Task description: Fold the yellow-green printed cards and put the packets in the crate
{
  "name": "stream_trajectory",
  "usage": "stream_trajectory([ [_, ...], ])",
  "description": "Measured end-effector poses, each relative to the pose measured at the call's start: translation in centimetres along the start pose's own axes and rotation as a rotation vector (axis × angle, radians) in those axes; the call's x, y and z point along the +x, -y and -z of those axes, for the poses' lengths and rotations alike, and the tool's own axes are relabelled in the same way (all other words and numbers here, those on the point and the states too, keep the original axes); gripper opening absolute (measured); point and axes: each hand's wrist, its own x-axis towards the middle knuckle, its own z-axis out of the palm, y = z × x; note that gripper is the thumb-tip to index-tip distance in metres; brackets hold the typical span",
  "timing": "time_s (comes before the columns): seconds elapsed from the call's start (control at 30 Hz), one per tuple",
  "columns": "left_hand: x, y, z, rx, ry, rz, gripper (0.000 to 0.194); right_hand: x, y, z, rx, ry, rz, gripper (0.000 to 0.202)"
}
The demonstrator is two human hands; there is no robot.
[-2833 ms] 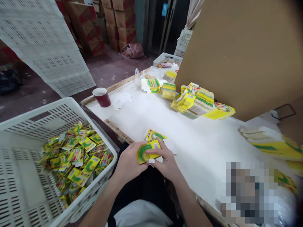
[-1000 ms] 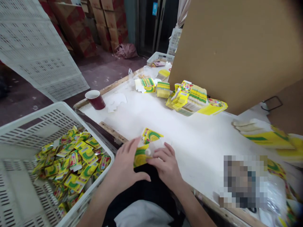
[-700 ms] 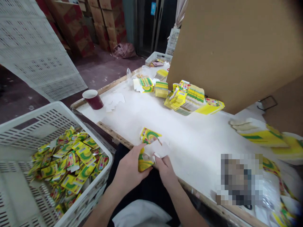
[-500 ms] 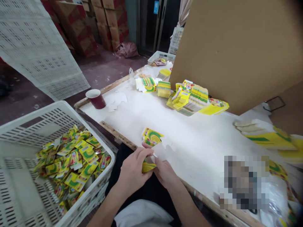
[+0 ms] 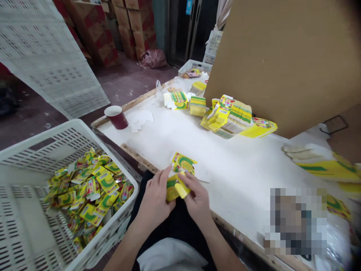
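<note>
Has turned from white side to yellow since half a second ago: grasped as one box between left hand and right hand, above the lap at the edge of the table. Pressed along one side by the left, pinched near a raised flap by the right. Looks part-folded; cannot tell whether filled. Appears done with many cartons, heaped in the crate at left, most looking closed. Seems to leave plenty: a blank just beyond the fingers, stacks beside the cardboard. Also shows a cup near scraps. Could brush the blank; cannot see past the cardboard.
</note>
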Motion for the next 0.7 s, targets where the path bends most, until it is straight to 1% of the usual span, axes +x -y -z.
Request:
stream_trajectory([
  [0.03, -0.1, 0.1, 0.2, 0.037, -0.019, 0.005, 0.062, 0.2, -0.2, 0.2, 0.025, -0.043, -0.017, 0.045],
  [0.07, -0.1, 0.2, 0.4, 0.056, -0.024, 0.012, 0.053, 0.3, -0.4, 0.4, 0.031, -0.049, -0.013, 0.047],
  [0.1, -0.1, 0.3, 0.5, 0.061, -0.016, 0.015, 0.047, 0.3, -0.5, 0.6, 0.014, -0.013, 0.009, 0.051],
  [0.13, -0.1, 0.4, 0.7, 0.059, -0.007, 0.014, 0.044, 0.3, -0.6, 0.8, -0.026, 0.055, 0.042, 0.055],
  [0.2, -0.1, 0.3, 0.9, 0.053, 0.014, 0.003, 0.047, 0.2, -0.6, 1.0, -0.134, 0.184, 0.109, 0.054],
  [0.27, 0.0, 0.3, 1.1, 0.045, 0.031, -0.005, 0.051, 0.2, -0.5, 1.5, -0.191, 0.226, 0.13, 0.044],
  [0.33, 0.0, 0.3, 1.5, 0.014, 0.062, -0.004, 0.055, 0.7, -0.2, 2.5, -0.174, 0.262, 0.125, 0.033],
  [0.4, 0.1, 0.3, 2.1, -0.037, 0.12, -0.009, 0.056, 1.4, 0.1, 3.7, -0.118, 0.359, 0.108, 0.027],
  [0.47, 0.3, 0.4, 2.8, -0.065, 0.172, -0.025, 0.054, 2.2, 0.4, 4.6, -0.062, 0.481, 0.086, 0.029],
  [0.5, 0.3, 0.4, 3.0, -0.065, 0.185, -0.04, 0.052, 2.5, 0.5, 4.7, -0.04, 0.52, 0.068, 0.032],
  [0.53, 0.4, 0.4, 3.1, -0.058, 0.184, -0.055, 0.051, 2.6, 0.5, 4.6, -0.025, 0.53, 0.048, 0.033],
  [0.57, 0.5, 0.3, 3.1, -0.047, 0.172, -0.065, 0.05, 2.6, 0.6, 4.1, -0.013, 0.504, 0.027, 0.032],
  [0.6, 0.6, 0.3, 3.1, -0.038, 0.15, -0.07, 0.048, 2.4, 0.5, 3.5, -0.002, 0.45, 0.004, 0.03],
  [0.67, 0.8, 0.0, 2.8, -0.034, 0.106, -0.061, 0.045, 1.7, 0.4, 2.0, 0.012, 0.297, -0.035, 0.026],
  [0.7, 0.9, -0.1, 2.6, -0.038, 0.095, -0.051, 0.045, 1.3, 0.2, 1.3, 0.013, 0.247, -0.048, 0.026],
])
